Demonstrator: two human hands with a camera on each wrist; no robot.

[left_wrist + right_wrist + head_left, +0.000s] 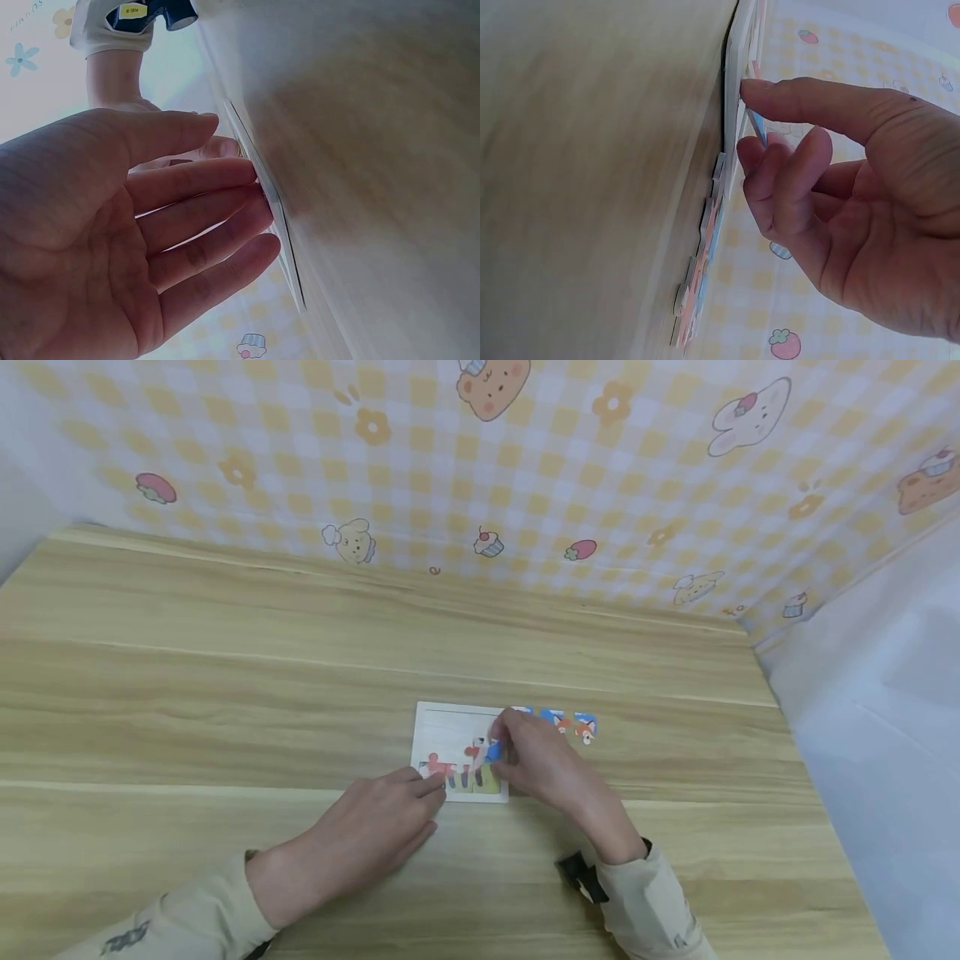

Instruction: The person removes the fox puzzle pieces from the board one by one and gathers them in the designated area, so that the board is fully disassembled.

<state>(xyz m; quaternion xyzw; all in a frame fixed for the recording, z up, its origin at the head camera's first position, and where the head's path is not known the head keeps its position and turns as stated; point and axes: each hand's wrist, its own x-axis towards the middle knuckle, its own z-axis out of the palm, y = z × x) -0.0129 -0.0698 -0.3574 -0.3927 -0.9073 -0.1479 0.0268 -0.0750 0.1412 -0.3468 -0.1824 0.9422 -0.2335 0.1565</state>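
Note:
A white-rimmed jigsaw puzzle tray (459, 706) lies flat on the table, its lower part filled with pieces showing red, green and dark-striped picture parts. My right hand (543, 758) pinches a jigsaw piece with blue on it (493, 751) between thumb and fingers at the tray's right side. In the right wrist view that piece (758, 126) stands tilted against the tray. The fingers of my left hand (390, 814) lie extended on the tray's lower left corner; in the left wrist view their tips touch its edge (289, 255).
Just right of the tray lie several loose jigsaw pieces with orange animal and blue parts (586, 727), one partly hidden behind my right hand. A yellow checked cloth (420, 485) hangs behind the wooden table (225, 693). A black device (582, 877) sits at my right cuff.

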